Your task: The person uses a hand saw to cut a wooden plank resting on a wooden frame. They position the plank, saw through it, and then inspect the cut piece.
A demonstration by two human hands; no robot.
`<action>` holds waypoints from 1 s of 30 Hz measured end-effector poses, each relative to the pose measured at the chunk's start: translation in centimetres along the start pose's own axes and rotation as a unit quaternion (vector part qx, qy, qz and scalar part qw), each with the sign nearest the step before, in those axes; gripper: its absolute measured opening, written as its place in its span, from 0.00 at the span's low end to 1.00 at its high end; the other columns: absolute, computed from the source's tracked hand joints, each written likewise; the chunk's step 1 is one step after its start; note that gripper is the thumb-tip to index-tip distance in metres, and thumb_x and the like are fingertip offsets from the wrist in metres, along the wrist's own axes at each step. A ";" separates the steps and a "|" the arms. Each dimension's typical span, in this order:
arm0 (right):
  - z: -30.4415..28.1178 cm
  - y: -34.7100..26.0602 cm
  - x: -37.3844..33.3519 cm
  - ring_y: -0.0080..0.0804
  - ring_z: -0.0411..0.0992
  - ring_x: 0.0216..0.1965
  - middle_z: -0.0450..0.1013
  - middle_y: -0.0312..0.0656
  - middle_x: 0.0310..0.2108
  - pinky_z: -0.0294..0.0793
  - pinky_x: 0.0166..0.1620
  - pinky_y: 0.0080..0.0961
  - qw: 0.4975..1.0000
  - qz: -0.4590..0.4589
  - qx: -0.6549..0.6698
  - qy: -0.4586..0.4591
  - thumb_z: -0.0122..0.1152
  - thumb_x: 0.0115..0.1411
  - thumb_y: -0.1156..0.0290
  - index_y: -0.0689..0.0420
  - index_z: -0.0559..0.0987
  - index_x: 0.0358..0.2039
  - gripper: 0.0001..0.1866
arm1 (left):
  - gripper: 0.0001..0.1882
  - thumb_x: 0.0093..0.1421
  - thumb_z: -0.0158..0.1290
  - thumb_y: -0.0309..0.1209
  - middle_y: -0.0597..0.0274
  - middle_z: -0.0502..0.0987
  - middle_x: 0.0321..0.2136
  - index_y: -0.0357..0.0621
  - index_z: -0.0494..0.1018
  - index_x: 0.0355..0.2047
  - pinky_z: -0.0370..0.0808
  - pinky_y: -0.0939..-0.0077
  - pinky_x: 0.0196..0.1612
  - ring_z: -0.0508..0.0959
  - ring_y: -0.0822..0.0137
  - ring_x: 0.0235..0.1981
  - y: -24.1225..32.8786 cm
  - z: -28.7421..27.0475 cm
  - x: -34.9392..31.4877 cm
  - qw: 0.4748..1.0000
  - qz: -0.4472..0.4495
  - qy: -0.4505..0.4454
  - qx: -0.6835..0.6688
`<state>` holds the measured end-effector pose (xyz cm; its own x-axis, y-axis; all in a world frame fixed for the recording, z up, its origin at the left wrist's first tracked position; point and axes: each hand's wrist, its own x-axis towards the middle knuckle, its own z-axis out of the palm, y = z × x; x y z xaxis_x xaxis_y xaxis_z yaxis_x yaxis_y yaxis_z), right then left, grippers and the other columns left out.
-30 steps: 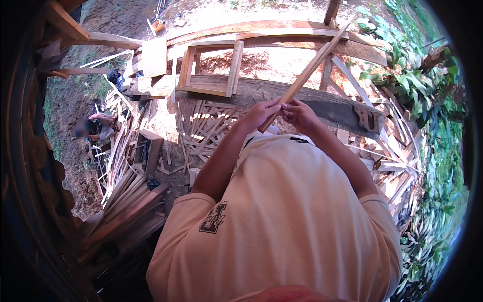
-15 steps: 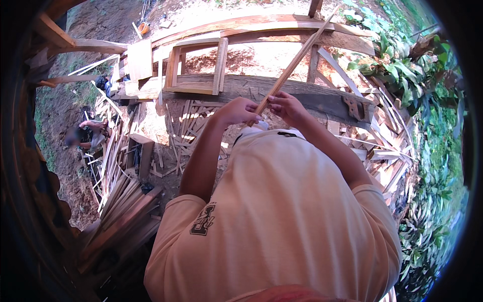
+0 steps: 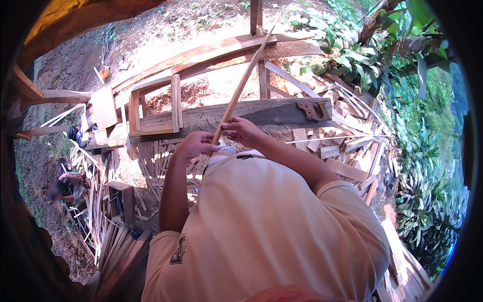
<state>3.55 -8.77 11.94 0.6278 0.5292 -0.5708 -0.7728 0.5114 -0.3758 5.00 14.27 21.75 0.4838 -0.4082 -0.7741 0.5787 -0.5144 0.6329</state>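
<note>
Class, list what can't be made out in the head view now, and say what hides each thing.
All in the head view:
- Part of the wooden strip: covered by fingers of the left hand.
- The tip of the saw: dark blade, unclear near the right hand.
- The wearer's feet: hidden beneath the shirt.
- What the co-worker handles: too small and blurred.
- The orange object: too small to identify.

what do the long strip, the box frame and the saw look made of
Long strip: seemingly bare wood, pale brown with lengthwise streaks like grain. Box frame: probably unpainted wood too, judging by its tan boards. Saw: blade likely metal, dark and dull, perhaps tarnished; handle apparently wood, brown and patchy, its finish unclear.
</note>
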 end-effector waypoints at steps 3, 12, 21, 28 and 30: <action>0.2 0.0 -0.1 0.23 0.80 0.38 0.79 0.33 0.41 0.77 0.43 0.24 1.000 -0.003 0.000 0.000 0.68 0.67 0.69 0.53 0.78 0.49 0.12 | 0.28 0.60 0.67 0.27 0.53 0.85 0.47 0.30 0.75 0.59 0.81 0.69 0.50 0.84 0.66 0.47 0.2 0.2 -0.3 1.000 0.006 0.003 0.005; 0.0 0.3 0.2 0.23 0.79 0.37 0.79 0.34 0.41 0.76 0.42 0.24 1.000 0.001 -0.005 0.002 0.69 0.67 0.69 0.55 0.78 0.50 0.14 | 0.30 0.59 0.67 0.24 0.52 0.84 0.50 0.28 0.73 0.61 0.81 0.71 0.51 0.84 0.66 0.49 -0.5 0.2 -0.1 1.000 0.007 0.008 0.004; -0.5 0.6 0.4 0.23 0.78 0.36 0.79 0.35 0.41 0.78 0.42 0.23 1.000 0.018 -0.021 0.015 0.69 0.66 0.71 0.56 0.78 0.50 0.14 | 0.27 0.61 0.64 0.22 0.51 0.85 0.47 0.27 0.74 0.60 0.82 0.71 0.48 0.84 0.67 0.45 -0.7 1.0 -0.3 1.000 0.016 0.019 0.006; -0.2 0.6 0.9 0.24 0.79 0.33 0.79 0.37 0.39 0.78 0.38 0.22 0.998 0.021 -0.065 0.015 0.67 0.68 0.67 0.57 0.79 0.48 0.12 | 0.26 0.59 0.65 0.24 0.49 0.85 0.44 0.31 0.76 0.58 0.84 0.67 0.43 0.86 0.63 0.44 -3.4 2.2 0.7 0.991 0.033 0.097 0.088; 0.0 0.3 1.2 0.24 0.79 0.31 0.79 0.38 0.38 0.78 0.37 0.22 0.995 0.033 -0.095 0.019 0.65 0.70 0.62 0.58 0.79 0.49 0.14 | 0.27 0.57 0.67 0.26 0.47 0.86 0.43 0.35 0.77 0.58 0.83 0.65 0.44 0.87 0.60 0.43 -4.5 2.9 1.0 0.984 0.036 0.126 0.122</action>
<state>4.09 -7.99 11.21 0.5743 0.5293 -0.6245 -0.8179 0.3378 -0.4658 0.99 14.04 18.13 0.6834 -0.2663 -0.6797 0.3760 -0.6697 0.6404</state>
